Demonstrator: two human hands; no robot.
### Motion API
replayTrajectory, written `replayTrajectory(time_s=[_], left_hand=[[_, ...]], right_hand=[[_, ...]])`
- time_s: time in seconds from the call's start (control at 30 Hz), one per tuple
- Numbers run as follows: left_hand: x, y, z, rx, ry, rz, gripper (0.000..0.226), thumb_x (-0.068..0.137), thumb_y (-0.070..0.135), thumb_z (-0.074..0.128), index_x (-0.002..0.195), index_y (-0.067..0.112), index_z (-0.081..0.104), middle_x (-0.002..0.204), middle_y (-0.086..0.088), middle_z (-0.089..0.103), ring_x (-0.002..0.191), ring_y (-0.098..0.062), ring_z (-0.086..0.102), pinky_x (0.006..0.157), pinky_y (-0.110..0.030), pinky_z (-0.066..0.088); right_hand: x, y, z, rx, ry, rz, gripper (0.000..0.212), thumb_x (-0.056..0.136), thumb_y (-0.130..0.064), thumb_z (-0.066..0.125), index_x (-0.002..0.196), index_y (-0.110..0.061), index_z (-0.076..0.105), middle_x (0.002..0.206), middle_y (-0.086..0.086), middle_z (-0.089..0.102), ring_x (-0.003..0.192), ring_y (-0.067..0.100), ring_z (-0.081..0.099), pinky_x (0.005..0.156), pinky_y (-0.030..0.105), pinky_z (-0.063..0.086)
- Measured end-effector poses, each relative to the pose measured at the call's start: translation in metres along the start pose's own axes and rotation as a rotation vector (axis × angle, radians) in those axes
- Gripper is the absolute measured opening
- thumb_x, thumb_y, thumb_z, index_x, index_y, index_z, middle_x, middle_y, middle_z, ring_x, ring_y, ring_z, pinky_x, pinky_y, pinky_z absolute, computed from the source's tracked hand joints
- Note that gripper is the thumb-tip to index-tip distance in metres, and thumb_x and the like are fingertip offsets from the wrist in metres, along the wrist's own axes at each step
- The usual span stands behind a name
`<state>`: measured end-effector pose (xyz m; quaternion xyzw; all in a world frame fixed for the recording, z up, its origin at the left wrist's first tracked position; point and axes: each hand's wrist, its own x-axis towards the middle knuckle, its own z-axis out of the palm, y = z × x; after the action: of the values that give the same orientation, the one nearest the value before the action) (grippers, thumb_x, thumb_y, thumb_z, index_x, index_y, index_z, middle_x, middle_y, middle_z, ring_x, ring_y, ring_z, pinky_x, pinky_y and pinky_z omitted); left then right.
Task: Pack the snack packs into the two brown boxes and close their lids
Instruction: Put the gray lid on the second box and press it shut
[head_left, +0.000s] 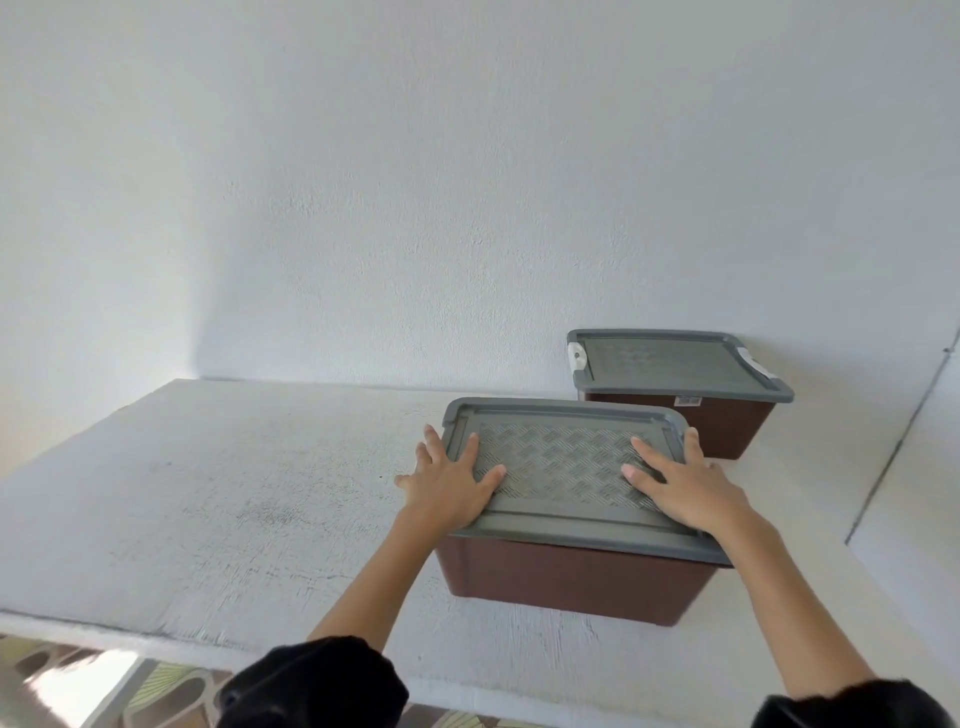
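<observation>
I am pressing my left hand (451, 480) and right hand (684, 486), fingers flat and released, on the near box's (566, 582) grey lid (563, 470) on the surface (234, 493). The far box (727, 423) is sitting lidded behind it; no snack packs are showing, so packing is apparently nearing completion.

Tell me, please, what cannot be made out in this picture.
1. Contents of the near box and far box, head view: hidden by their lids and opaque walls.
2. Latches of the near lid, head view: its ends lie under the left hand and right hand.
3. Label on the far box, head view: too small to read.
4. Floor, head view: blurred, cut off by the bottom edge.
</observation>
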<state>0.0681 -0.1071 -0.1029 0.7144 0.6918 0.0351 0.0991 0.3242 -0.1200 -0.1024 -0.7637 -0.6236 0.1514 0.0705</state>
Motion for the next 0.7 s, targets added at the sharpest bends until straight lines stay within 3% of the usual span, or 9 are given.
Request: replayTrajectory(time_s=[0.17,0.27,0.33,0.43,0.53,0.63,0.7], left_hand=[[0.001,-0.003,0.0,-0.03,-0.048,0.017,0.068,0.092,0.063,0.022,0.148,0.034,0.0,0.155,-0.017,-0.013,0.145,-0.034,-0.005,0.11,-0.061,0.018],[0.01,-0.013,-0.005,-0.173,-0.07,0.017,0.067,0.092,0.06,0.029,0.148,0.037,0.001,0.155,-0.017,-0.016,0.144,-0.035,-0.008,0.113,-0.057,0.013],[0.016,-0.022,-0.009,-0.384,-0.124,-0.011,0.07,0.09,0.058,0.041,0.147,0.039,0.005,0.155,-0.018,-0.007,0.143,-0.039,0.002,0.115,-0.053,0.014],[0.019,-0.024,-0.013,-0.49,-0.124,0.024,0.07,0.089,0.049,0.05,0.148,0.033,0.014,0.152,-0.014,0.024,0.139,-0.032,0.022,0.113,-0.048,0.025],[0.015,-0.007,-0.012,-0.204,0.058,0.023,0.067,0.094,0.042,0.045,0.149,0.033,0.007,0.143,-0.017,0.036,0.126,-0.033,0.042,0.098,-0.043,0.04],[0.004,0.014,-0.004,0.085,0.149,-0.013,0.063,0.1,0.037,0.031,0.149,0.028,-0.007,0.14,-0.024,0.033,0.113,-0.033,0.051,0.089,-0.037,0.046],[0.003,0.017,0.002,0.088,0.127,-0.017,0.065,0.099,0.045,0.024,0.148,0.022,-0.011,0.15,-0.025,0.015,0.129,-0.037,0.036,0.099,-0.04,0.04]], right_hand=[[-0.002,0.017,0.001,0.206,0.015,0.018,0.049,0.097,-0.047,0.032,0.144,-0.047,0.019,0.156,0.016,-0.013,0.144,0.036,0.012,0.116,0.049,0.017],[-0.005,0.024,-0.002,0.55,-0.011,0.015,0.052,0.096,-0.033,0.046,0.144,-0.038,0.026,0.156,0.012,0.018,0.141,0.029,0.025,0.116,0.04,0.018],[-0.008,0.023,-0.005,0.604,0.002,-0.006,0.053,0.095,-0.027,0.051,0.144,-0.034,0.03,0.152,0.007,0.031,0.139,0.026,0.031,0.114,0.037,0.022],[-0.009,0.016,-0.008,0.465,0.091,0.008,0.056,0.094,-0.025,0.053,0.145,-0.031,0.03,0.15,0.008,0.035,0.138,0.029,0.032,0.11,0.038,0.026],[-0.013,0.001,-0.01,0.23,0.199,0.056,0.06,0.095,-0.023,0.05,0.147,-0.035,0.022,0.145,0.013,0.039,0.131,0.032,0.038,0.103,0.04,0.036],[-0.02,-0.015,0.001,0.049,0.23,0.074,0.06,0.097,-0.013,0.041,0.148,-0.035,0.017,0.144,0.024,0.029,0.127,0.037,0.039,0.099,0.042,0.039],[-0.024,-0.021,0.008,-0.071,0.221,0.033,0.052,0.1,-0.019,0.033,0.148,-0.033,0.017,0.151,0.029,0.01,0.136,0.04,0.025,0.104,0.045,0.035]])
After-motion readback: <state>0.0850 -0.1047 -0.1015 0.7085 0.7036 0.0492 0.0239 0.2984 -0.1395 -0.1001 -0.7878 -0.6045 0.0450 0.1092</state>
